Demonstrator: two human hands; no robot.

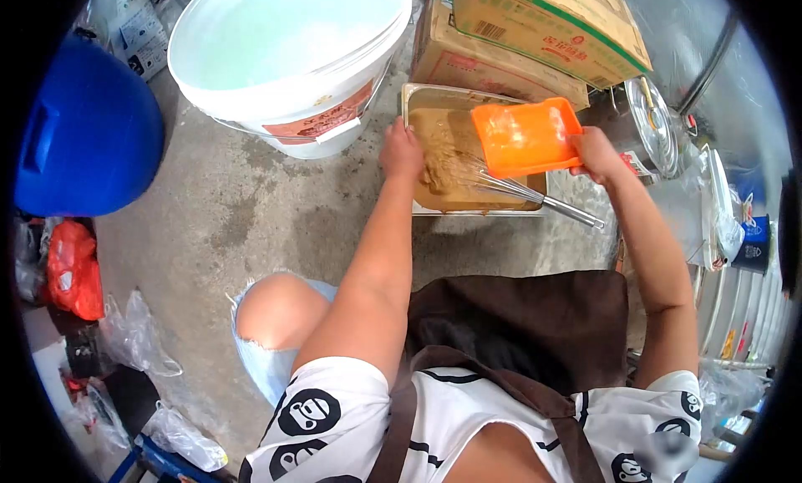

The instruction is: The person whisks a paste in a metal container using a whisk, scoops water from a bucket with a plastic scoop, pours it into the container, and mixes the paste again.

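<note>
A rectangular metal pan (480,210) on the floor holds a brown, thick liquid (439,140), with a lumpier patch near its left side. My left hand (402,151) is closed on the pan's left rim. In my right hand (596,154) is a shallow orange plastic tray (528,136), gripped by its right edge and held over the pan's right half. A wire whisk (572,210) rests in the pan, its wires in the brown liquid and its steel handle sticking out over the near right edge. Part of the liquid is hidden under the tray.
A big white bucket (326,136) with pale liquid stands beyond my left hand. Cardboard boxes (501,53) are stacked behind the pan, and a lidded metal pot (622,119) stands to their right. A blue barrel (100,128) and plastic bags (75,270) line the left.
</note>
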